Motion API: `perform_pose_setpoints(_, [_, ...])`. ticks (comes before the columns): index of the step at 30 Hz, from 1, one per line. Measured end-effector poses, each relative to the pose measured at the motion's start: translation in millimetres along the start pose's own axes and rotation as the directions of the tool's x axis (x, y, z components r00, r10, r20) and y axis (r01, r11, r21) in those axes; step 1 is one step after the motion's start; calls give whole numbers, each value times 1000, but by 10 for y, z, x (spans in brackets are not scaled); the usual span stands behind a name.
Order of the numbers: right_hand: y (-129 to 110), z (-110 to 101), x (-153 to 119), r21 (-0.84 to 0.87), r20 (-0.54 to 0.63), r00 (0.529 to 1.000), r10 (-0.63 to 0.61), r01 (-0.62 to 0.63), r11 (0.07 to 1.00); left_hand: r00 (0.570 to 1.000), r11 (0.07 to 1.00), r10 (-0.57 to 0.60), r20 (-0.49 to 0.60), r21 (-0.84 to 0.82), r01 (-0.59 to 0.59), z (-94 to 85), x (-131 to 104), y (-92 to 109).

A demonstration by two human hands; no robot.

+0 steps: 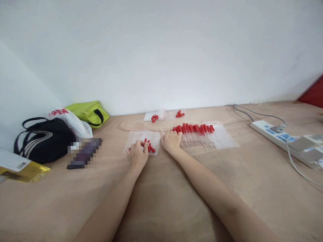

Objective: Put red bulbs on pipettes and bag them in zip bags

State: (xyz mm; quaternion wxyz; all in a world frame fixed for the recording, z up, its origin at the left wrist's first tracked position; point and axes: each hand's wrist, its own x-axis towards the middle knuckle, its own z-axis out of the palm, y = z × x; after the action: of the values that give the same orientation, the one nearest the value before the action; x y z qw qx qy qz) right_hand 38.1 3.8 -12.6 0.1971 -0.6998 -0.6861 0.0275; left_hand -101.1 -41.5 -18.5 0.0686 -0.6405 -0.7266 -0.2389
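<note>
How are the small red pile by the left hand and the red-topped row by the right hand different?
The red pile has only a few pieces, while the red-topped row has many more. The pile is jumbled; the row is lined up side by side. The row shows thin, pale stems pointing towards the person, but the pile shows none. Both are the same bright red, apart from the row's stems.
</note>
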Motion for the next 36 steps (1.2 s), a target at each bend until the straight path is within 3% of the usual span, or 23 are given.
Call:
perform_pose_setpoints(3, [96,-32,-76,43,-123,991,-54,60,997,994,993,70,-88,-86,-78,12,-16,8])
perform_pose_setpoints(6, [344,-72,-217,131,-206,955,-213,242,961,970,968,204,-131,-121,-219,3,-65,67])
perform_pose_setpoints(11, [946,-159,-544,257,-248,833,-495,549,795,897,884,425,-120,-161,-440,-28,-207,251])
perform_pose_setpoints(15, [1252,-254,-707,144,-278,751,-599,649,747,853,814,517,-68,-269,-515,-34,-305,394])
perform_pose_setpoints(20, [1271,-301,-716,128,-256,753,-606,647,751,808,762,589,-18,-321,-563,-42,-379,484])
perform_pose_setpoints(29, [1240,-306,-711,215,-272,756,-596,651,727,817,755,576,-19,-372,-541,-48,-397,489])
perform_pose_setpoints(36, [1244,-309,-696,282,-242,751,-615,661,696,791,725,611,-36,-376,-577,-71,-386,504])
